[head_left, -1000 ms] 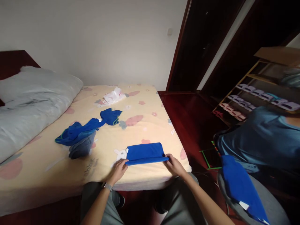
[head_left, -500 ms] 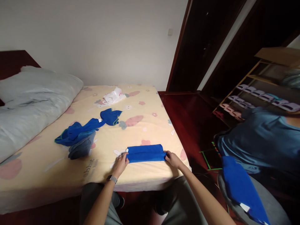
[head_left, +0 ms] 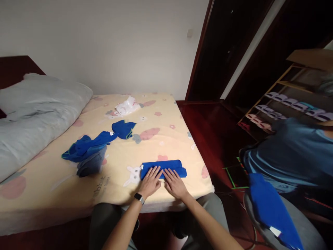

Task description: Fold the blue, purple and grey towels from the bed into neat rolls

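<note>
A blue cloth (head_left: 161, 164), folded into a long strip with a small white tag at its left end, lies near the front edge of the bed. My left hand (head_left: 151, 182) rests flat on the cloth's left half, fingers stretched out. Beside it, my right hand (head_left: 175, 184) lies flat on the middle and right part, fingers also extended. The thumbs are near each other just below the cloth. Further left on the bed are crumpled blue cloths (head_left: 88, 147) and a grey-blue cloth (head_left: 93, 161).
The bed (head_left: 161, 139) has a patterned yellow sheet. A white plastic bag (head_left: 127, 106) and a grey quilt (head_left: 47, 100) lie on it. At right, a person in a blue shirt (head_left: 288, 149) is near a grey stool (head_left: 307, 222) bearing a blue cloth (head_left: 273, 208). Slippers (head_left: 290, 101) fill a rack.
Both hands have moved inward from the ends of the folded cloth. They have let go of its edges and now press flat on its top.
</note>
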### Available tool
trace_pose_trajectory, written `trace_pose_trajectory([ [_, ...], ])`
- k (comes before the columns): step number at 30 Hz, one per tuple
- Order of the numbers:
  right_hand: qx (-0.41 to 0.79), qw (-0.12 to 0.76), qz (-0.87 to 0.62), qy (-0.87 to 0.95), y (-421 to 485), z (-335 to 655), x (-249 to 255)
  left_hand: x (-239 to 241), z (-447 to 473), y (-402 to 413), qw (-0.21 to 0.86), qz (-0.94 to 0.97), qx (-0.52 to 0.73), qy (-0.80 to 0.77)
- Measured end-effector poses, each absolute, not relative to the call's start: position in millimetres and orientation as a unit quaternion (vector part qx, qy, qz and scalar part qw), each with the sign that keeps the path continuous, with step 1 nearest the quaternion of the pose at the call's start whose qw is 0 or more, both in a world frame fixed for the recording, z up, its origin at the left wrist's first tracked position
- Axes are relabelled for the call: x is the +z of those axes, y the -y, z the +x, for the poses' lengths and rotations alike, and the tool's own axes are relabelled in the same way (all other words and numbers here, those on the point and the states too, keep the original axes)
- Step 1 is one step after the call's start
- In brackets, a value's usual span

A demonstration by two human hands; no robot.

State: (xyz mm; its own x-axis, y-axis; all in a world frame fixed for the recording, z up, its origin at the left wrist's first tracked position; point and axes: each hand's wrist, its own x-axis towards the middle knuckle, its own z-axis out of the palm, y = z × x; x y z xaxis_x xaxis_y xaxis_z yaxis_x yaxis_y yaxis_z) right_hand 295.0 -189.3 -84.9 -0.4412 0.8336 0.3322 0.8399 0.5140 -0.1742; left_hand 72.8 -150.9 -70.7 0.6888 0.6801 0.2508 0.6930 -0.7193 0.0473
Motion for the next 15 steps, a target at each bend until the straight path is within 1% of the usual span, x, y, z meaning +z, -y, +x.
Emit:
trace_pose_trajectory([
  [3,-0.01,0.181,-0.486,0.855,185.4,302.4,-95.9,-81.7,68.0,148.3,0.024,-0.923,-0.112,0.367],
  [8,0.003,0.178,-0.511,0.841,182.0,355.4,-103.6,-88.6,27.2,137.4,0.02,-0.92,-0.111,0.375],
  [12,0.043,0.191,-0.518,0.833,181.3,378.1,-107.6,-90.3,2.6,129.5,-0.002,-0.925,-0.109,0.364],
  [15,0.086,0.213,-0.52,0.822,177.8,380.0,-106.9,-91.0,-8.2,125.5,-0.039,-0.924,-0.116,0.362],
])
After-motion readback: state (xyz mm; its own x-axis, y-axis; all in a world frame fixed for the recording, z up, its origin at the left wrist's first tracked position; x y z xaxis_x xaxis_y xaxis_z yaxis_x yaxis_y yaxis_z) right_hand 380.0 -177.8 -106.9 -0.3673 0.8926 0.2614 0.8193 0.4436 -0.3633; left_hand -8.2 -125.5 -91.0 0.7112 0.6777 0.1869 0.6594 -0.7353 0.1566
